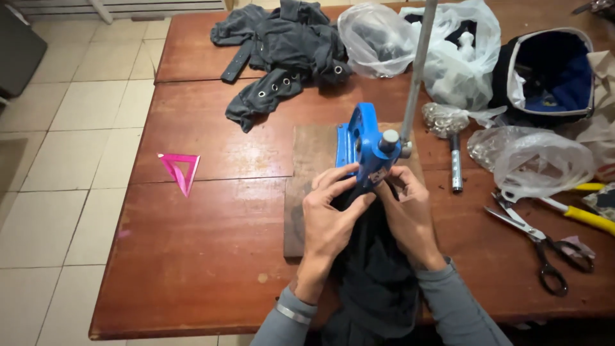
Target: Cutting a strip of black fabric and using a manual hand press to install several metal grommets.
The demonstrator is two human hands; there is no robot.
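A: Grip check, head view: left hand (330, 214) and right hand (405, 208) both pinch dark cloth (375, 269) at the blue press (366, 146).

B: Cloth location?

A: Under the press die, on the board (307, 192), trailing toward the body. Best kept flat, fingertips clear of the die.

B: Room?

A: Open table (205, 256) left. Right is crowded: scissors (541, 247), bags (544, 163). Near edge close.

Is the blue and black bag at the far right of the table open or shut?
Open. The blue and black bag gapes toward the camera; its pale rim forms a wide loop and the dark blue inside shows.
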